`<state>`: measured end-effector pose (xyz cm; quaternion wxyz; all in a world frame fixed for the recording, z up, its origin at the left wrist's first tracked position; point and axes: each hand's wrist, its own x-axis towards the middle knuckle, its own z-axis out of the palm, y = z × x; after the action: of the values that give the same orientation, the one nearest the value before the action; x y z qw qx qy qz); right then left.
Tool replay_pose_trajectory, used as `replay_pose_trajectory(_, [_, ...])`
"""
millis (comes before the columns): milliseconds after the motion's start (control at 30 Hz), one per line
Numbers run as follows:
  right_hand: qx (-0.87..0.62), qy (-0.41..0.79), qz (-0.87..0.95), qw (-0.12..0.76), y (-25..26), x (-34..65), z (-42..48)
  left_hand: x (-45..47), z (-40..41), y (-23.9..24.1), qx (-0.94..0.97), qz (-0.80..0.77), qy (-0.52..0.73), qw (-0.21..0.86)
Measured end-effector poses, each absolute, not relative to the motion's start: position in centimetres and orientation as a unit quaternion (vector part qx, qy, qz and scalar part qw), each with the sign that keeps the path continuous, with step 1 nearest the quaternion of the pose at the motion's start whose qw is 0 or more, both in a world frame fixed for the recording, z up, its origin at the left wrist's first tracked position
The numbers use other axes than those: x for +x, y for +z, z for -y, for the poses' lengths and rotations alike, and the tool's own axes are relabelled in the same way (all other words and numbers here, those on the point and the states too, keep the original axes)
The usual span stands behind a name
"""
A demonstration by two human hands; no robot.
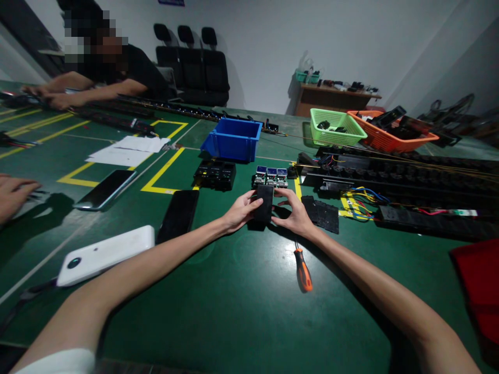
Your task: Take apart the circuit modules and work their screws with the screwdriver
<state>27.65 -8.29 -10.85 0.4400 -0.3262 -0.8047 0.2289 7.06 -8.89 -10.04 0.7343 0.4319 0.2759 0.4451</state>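
Observation:
Both my hands hold one small black rectangular part (265, 203) upright just above the green table (234, 291). My left hand (242, 212) grips its left side with fingers curled round it. My right hand (292, 212) pinches its right edge. Just behind the part stand three small modules with blue displays (271, 176). An orange-handled screwdriver (302, 268) lies on the table below my right wrist. Flat black plates (323, 214) lie right of my right hand.
A blue bin (234, 139), black blocks (215, 174), two dark phones (178, 215), a white device (105, 254) and papers (127, 149) lie left. Long black strips with wires (409, 192), green (337, 127) and orange (390, 136) baskets sit right. Other people's hands (13, 195) work at left.

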Motion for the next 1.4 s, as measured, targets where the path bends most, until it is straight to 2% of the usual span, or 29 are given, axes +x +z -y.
replay_pose_trajectory(400, [-0.357,0.272,0.774,0.447,-11.5,27.6,8.0,6.9,8.8,-10.1,0.421,-0.266,0.444,0.745])
replay_pose_trajectory(633, [-0.355,0.293,0.785,0.415,-11.9,27.8,7.6,7.3,8.8,-10.4,0.439,-0.282,0.476,0.708])
replay_pose_trajectory(867, [-0.346,0.400,0.736,0.422,-11.1,27.7,8.1,7.4,8.8,-10.9,0.487,-0.310,0.505,0.642])
replay_pose_trajectory(1000, [-0.351,0.414,0.724,0.425,-11.0,27.5,8.2,7.5,8.8,-11.1,0.529,-0.332,0.509,0.592])
replay_pose_trajectory(1233, [-0.346,0.454,0.672,0.472,-11.0,26.5,8.5,7.5,8.8,-11.1,0.552,-0.320,0.502,0.584])
replay_pose_trajectory(1400, [-0.359,0.485,0.643,0.472,-11.0,26.4,8.2,7.5,8.7,-11.0,0.542,-0.344,0.503,0.578])
